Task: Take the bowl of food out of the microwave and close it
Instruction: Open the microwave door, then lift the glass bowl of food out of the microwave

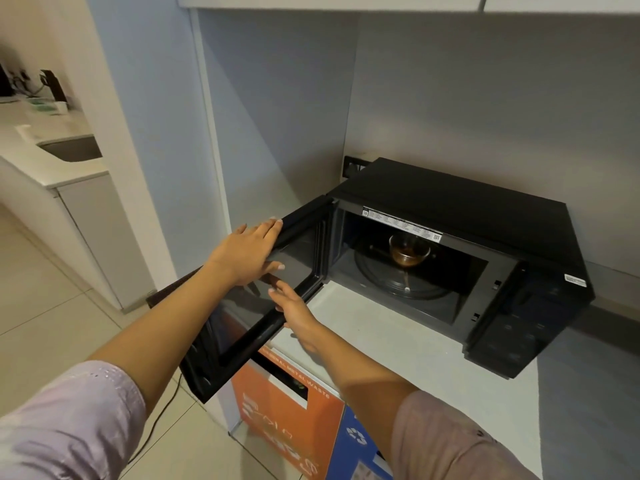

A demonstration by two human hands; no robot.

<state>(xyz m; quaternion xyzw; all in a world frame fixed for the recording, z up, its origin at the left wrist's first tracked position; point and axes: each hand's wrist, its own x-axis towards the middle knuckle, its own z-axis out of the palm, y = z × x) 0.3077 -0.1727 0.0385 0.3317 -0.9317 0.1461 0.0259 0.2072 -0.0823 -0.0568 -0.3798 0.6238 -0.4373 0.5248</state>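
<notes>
A: Why both hands on the microwave door (pixel 263 306)?

B: To steady it wide open, I'd judge; the left hand (pixel 247 252) lies flat on its top edge, fingers straight; the right hand (pixel 294 311) touches the inner frame, fingers loose, holding nothing.

A: And the glass bowl of food (pixel 408 254)?

B: Inside the black microwave (pixel 467 216), on the turntable (pixel 398 282) (untouched).

A: Count?

B: One bowl; one microwave; two hands; two bins below, orange waste bin (pixel 287 420) and blue recycling bin (pixel 360 445).
</notes>
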